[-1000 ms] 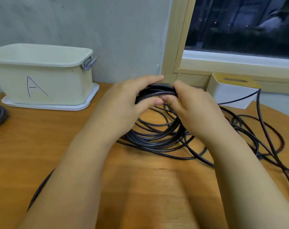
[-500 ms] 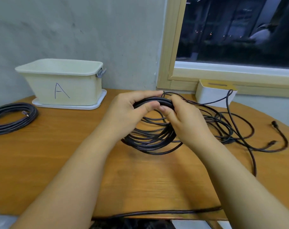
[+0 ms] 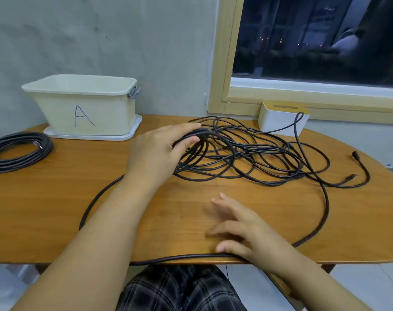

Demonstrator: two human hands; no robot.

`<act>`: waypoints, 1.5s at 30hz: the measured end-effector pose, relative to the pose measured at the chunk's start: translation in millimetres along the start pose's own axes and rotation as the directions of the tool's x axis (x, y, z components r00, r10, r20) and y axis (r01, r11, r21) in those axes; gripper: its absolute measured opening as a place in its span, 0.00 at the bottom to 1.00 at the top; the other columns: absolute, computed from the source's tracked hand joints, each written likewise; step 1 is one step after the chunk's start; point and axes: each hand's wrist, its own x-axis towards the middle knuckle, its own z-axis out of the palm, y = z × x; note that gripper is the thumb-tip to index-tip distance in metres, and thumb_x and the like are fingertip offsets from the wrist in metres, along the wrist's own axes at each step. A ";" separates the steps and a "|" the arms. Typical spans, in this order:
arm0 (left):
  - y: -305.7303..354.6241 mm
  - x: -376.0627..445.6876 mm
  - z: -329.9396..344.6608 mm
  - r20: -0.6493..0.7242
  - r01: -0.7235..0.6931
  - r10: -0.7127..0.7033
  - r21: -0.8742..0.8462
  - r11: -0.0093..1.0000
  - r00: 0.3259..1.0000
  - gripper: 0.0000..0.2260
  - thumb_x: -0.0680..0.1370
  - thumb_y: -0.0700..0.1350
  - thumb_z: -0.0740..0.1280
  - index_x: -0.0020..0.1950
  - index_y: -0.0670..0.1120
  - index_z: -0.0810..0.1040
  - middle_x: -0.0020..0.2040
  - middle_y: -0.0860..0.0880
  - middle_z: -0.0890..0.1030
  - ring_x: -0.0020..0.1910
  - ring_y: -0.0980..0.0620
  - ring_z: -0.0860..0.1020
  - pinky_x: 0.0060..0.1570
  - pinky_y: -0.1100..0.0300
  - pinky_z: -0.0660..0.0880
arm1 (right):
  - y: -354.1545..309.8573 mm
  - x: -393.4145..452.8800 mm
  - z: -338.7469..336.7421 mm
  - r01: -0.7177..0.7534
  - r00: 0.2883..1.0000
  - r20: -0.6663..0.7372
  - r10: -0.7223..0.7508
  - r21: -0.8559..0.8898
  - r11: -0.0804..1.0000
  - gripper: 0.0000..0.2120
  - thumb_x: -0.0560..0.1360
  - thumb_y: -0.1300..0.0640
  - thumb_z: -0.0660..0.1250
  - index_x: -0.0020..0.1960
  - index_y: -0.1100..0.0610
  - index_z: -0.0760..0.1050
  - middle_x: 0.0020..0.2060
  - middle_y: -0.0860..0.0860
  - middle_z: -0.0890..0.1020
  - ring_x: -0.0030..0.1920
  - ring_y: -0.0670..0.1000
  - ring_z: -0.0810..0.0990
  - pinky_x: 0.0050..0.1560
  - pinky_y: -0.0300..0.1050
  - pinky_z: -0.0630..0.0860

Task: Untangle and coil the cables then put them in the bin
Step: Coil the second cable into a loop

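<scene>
A tangle of black cable (image 3: pixel 242 153) lies on the wooden table (image 3: pixel 56 209), right of centre. My left hand (image 3: pixel 159 149) grips a bunch of its loops at the tangle's left edge, thumb under and fingers over. My right hand (image 3: pixel 242 227) hovers low near the table's front edge with fingers spread, blurred and holding nothing; a loose strand of cable (image 3: pixel 186 257) runs along the edge beside it. A cream bin marked "A" (image 3: pixel 85 104) stands at the back left on its white lid. A coiled black cable (image 3: pixel 18 151) lies at the far left.
A white box with a yellow top (image 3: pixel 283 117) sits at the back right under the window frame. Cable ends with plugs (image 3: pixel 355 154) trail on the right side of the table. A wall stands behind the bin.
My right hand has let go of the loops and dropped back toward the front edge of the table. My left hand still holds the bunch. The view has pulled back.
</scene>
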 end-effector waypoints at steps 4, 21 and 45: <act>2.9 -3.1 1.1 -0.004 0.019 -0.019 -0.029 0.999 1.000 0.15 0.75 0.56 0.63 0.60 0.61 0.78 0.52 0.56 0.83 0.53 0.55 0.79 0.50 0.52 0.76 | -4.9 1.6 1.0 -0.001 0.997 0.074 0.000 0.012 1.000 0.20 0.72 0.34 0.60 0.54 0.43 0.80 0.69 0.36 0.66 0.73 0.33 0.49 0.73 0.42 0.52; -24.4 38.5 25.4 -0.142 0.022 -0.078 -0.359 0.933 0.987 0.14 0.75 0.45 0.69 0.53 0.65 0.76 0.44 0.75 0.77 0.49 0.72 0.76 0.50 0.77 0.68 | 48.4 120.0 -71.1 -0.515 0.569 -0.477 0.670 0.428 0.743 0.12 0.79 0.60 0.59 0.59 0.52 0.61 0.36 0.51 0.77 0.37 0.50 0.75 0.37 0.48 0.72; -70.5 142.0 79.8 -0.504 -0.080 -0.278 -0.578 0.812 0.818 0.07 0.73 0.55 0.68 0.50 0.63 0.79 0.43 0.63 0.82 0.38 0.64 0.75 0.45 0.51 0.77 | 136.5 222.2 -109.9 -0.550 0.509 -0.546 0.665 0.388 0.739 0.18 0.81 0.55 0.54 0.70 0.49 0.68 0.65 0.49 0.74 0.64 0.52 0.72 0.63 0.47 0.68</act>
